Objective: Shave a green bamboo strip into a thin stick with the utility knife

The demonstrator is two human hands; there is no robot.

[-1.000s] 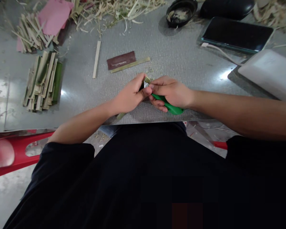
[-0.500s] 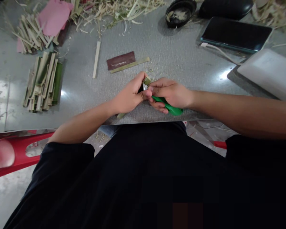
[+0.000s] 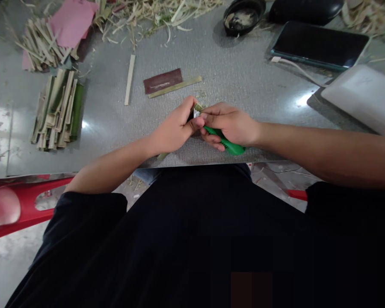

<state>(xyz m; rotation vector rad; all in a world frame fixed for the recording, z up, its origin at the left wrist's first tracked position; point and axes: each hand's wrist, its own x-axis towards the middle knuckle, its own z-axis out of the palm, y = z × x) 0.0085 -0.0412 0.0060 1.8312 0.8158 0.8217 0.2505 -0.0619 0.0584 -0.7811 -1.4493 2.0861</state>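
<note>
My left hand (image 3: 176,128) is closed round a greenish bamboo strip (image 3: 198,107), whose tip sticks out beyond the fingers. Another strip end (image 3: 162,157) shows below the wrist; whether it is the same piece I cannot tell. My right hand (image 3: 235,124) grips a green utility knife (image 3: 233,147), its metal blade against the strip near the tip. Both thumbs are close together at the blade. Just beyond my hands lie a dark maroon piece (image 3: 163,81) and a narrow bamboo strip (image 3: 175,87) along its edge. A pale strip (image 3: 130,80) lies farther left.
Stacked bamboo strips (image 3: 56,111) lie at the left, with thin slivers (image 3: 41,47) and pink paper (image 3: 73,21) behind. Shavings (image 3: 154,15) cover the back edge. At the right are a black bowl (image 3: 242,19), a phone (image 3: 321,45) with a cable, and a white box-like object (image 3: 362,96).
The blade and the strip's tip have shifted slightly between my fingers, and less of the tip's face shows. My right hand has moved very little; both grips stay the same.
</note>
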